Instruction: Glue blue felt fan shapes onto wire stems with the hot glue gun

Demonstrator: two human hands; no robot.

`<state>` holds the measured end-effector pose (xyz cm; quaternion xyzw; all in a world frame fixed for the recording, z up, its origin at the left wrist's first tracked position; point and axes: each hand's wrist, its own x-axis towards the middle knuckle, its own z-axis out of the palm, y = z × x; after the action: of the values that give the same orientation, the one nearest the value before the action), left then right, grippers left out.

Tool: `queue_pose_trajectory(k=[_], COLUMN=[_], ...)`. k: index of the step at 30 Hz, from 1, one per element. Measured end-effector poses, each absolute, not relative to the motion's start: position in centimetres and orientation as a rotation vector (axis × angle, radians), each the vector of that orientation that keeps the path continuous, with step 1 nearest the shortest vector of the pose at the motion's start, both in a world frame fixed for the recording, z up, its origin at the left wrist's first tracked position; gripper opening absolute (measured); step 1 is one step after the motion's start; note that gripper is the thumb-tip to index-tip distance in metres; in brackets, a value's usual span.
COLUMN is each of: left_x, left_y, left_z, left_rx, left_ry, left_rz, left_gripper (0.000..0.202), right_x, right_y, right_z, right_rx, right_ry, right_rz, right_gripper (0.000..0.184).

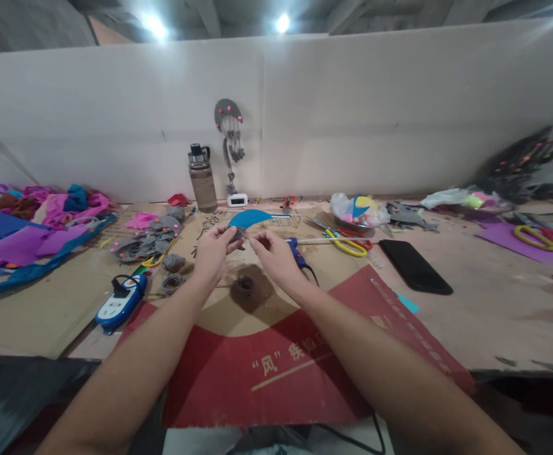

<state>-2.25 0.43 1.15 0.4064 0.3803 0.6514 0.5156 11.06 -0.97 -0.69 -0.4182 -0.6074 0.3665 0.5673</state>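
Observation:
My left hand [215, 248] and my right hand [271, 253] meet above the middle of the table, fingers pinched together on a small grey piece [239, 235] between them. A blue crescent of felt [249, 218] shows just behind my fingertips; whether a hand holds it I cannot tell. Below my hands a small dark grey felt roll [244, 286] lies on the cardboard. A blue glue gun [299, 255] lies right beside my right hand.
A red and tan cardboard sheet [304, 354] covers the front. Left: white and blue power strip [119, 303], grey felt scraps [146, 243], bright felt pile [30, 221]. Back: water bottle [202, 177], small clock [237, 200]. Right: yellow scissors [347, 243], black phone [414, 266], purple sheet [517, 239].

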Motion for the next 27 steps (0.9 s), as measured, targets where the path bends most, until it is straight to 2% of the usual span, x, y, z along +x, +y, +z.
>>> queue_pose_trajectory(k=[7,14,19,27], left_x=[-4.1,-3.8,-3.8,-4.0], left_y=[1.8,1.3,1.3,1.6], left_z=[0.9,1.1,1.0,0.9], left_rx=[0.915,0.922,0.944,0.937], left_ry=[0.975,0.982,0.966,1.018], left_rz=[1.623,1.591,1.597,1.582], left_gripper=[0.009,0.010,0.012,0.008], right_x=[11.9,12.7,12.5,14.3], right_y=[-0.7,-2.1,-2.2,-0.6], right_z=[0.6,2.5,2.7,1.5], right_rx=[-0.545,-0.294,-0.371,-0.569], right_ry=[-0.927,-0.894,-1.016,-1.075], right_rz=[1.525,1.799,1.773,1.433], right_gripper=[0.025,0.023,0.020,0.023])
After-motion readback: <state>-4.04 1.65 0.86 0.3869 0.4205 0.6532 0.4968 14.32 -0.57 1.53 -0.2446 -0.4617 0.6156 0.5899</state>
